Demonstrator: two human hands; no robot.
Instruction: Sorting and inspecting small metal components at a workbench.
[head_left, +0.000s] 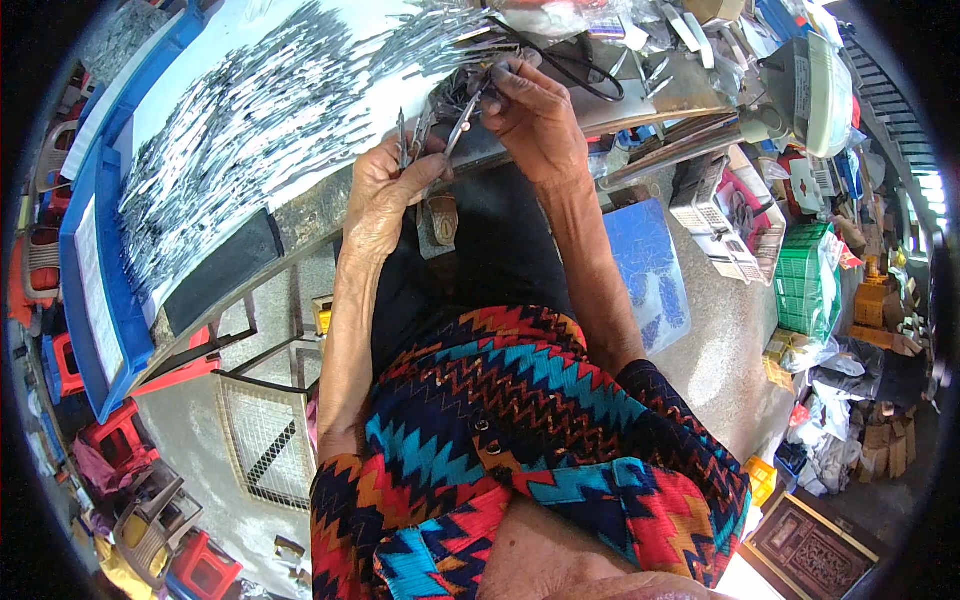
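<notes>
My left hand (392, 190) is closed, thumb and fingers gripping the lower end of a slim silver metal piece (459, 128) with a small round shiny spot on it. A few other narrow metal pieces (404, 138) stick up from between the fingers of that hand. My right hand (535, 112) pinches the dark upper end of the same slim piece. Both hands are over the table's near edge. To their left, a large pile of thin dark and silver metal strips (270, 130) lies spread on a white surface. What exactly the pieces are is too small to tell.
A blue-rimmed tray edge (105, 270) bounds the pile on the left. Black cable (600, 85) loops behind my right hand. A pale lamp-like device (815, 95) stands at the right. Below are a blue board (645, 270), a green crate (808, 280) and red stools (205, 570).
</notes>
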